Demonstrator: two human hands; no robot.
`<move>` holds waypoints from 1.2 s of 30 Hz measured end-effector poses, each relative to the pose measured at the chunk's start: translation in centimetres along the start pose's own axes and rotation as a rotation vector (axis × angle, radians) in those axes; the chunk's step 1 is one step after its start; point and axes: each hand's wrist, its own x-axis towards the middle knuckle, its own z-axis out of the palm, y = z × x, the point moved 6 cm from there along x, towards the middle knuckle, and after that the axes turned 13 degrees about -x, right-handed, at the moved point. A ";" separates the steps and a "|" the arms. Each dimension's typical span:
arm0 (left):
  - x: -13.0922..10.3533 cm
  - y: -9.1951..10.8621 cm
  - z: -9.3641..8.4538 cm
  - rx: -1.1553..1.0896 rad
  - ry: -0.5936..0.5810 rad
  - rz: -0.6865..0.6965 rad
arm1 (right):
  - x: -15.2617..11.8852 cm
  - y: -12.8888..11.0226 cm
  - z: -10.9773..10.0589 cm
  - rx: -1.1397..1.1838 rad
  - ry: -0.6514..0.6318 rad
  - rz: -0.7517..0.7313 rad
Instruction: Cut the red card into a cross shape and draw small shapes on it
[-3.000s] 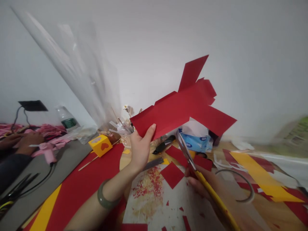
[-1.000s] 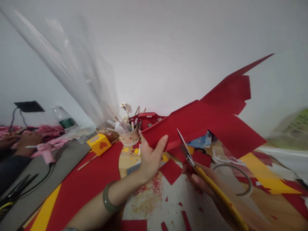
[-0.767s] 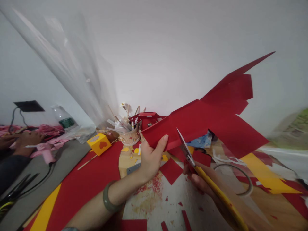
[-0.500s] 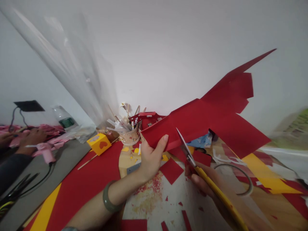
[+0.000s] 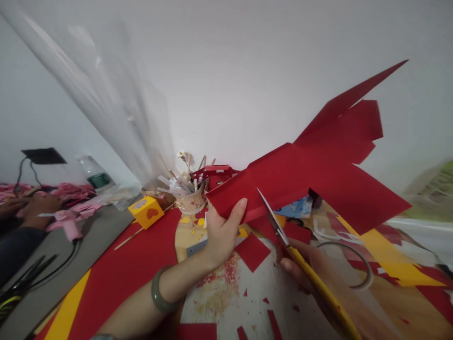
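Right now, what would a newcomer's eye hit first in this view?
Most likely the big red card, folded and winged, held up by the left hand against the pale wall. Next, the scissors in the right hand, just below the card, their yellow handle running to the bottom edge. After that, the small yellow box with a heart on its side, left of the left hand.

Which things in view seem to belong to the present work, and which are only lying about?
Likely in the work:
red paper, in the left hand
scissors, in the right hand

Likely only lying about:
yellow box with a heart
bottle
blue packet
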 end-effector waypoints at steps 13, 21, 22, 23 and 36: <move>0.0 0.0 -0.2 -0.006 0.035 0.008 | 0.1 -0.4 -0.3 -0.059 0.032 0.054; 0.1 -0.1 0.5 -0.183 -0.123 -0.127 | -0.1 -0.5 -0.4 0.070 0.044 -0.051; 0.1 -0.1 0.8 -0.176 -0.172 -0.159 | -0.2 -0.3 -0.5 0.099 0.069 -0.067; 0.1 0.0 1.0 -0.156 -0.207 -0.180 | -0.4 0.0 -0.5 0.116 0.091 -0.081; -1.6 -1.9 0.3 0.039 -0.167 -0.159 | -0.6 1.4 0.0 0.147 0.108 -0.068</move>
